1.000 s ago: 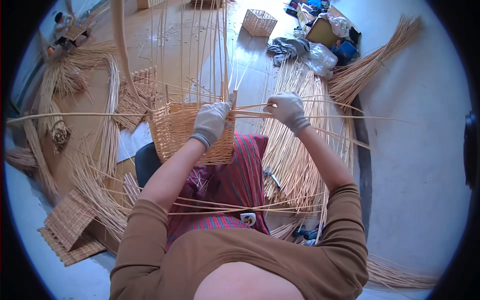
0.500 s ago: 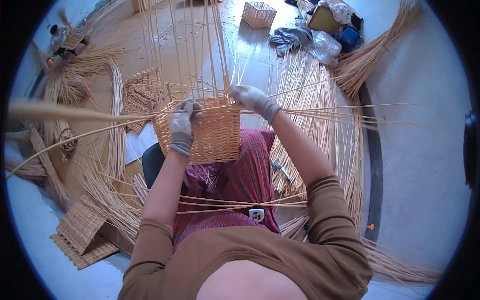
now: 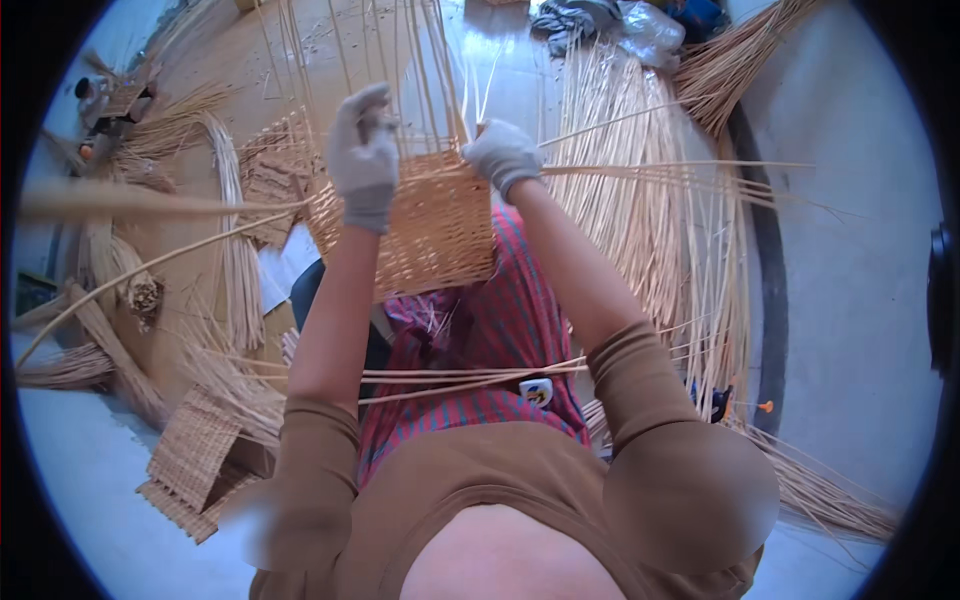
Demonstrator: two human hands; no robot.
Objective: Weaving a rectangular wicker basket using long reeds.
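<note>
I have a half-woven rattan basket point(image 3: 435, 225) on my lap over striped cloth point(image 3: 530, 310), with long upright stakes along its back and loose strands running out to both sides. My left hand point(image 3: 362, 150), gloved in pale grey, is raised at the basket's upper left among the stakes; its bent fingers are smeared by motion, so their grip is unclear. At the upper right corner, my right hand point(image 3: 503, 150), also gloved, is closed on the rim. Several long reeds point(image 3: 460, 376) cross over the cloth below the basket.
Loose reeds point(image 3: 630, 180) lie spread to the right, below a bag pile point(image 3: 650, 40) and a bundle point(image 3: 760, 55). Woven mats point(image 3: 195, 450) lie at lower left, and more reed bundles point(image 3: 225, 230) at left. Another person point(image 3: 95, 100) sits at the far upper left.
Both hands and the basket have risen in view. My right hand moved left from the outlying strands onto the rim. My left hand shifted left and has lifted higher along the stakes.
</note>
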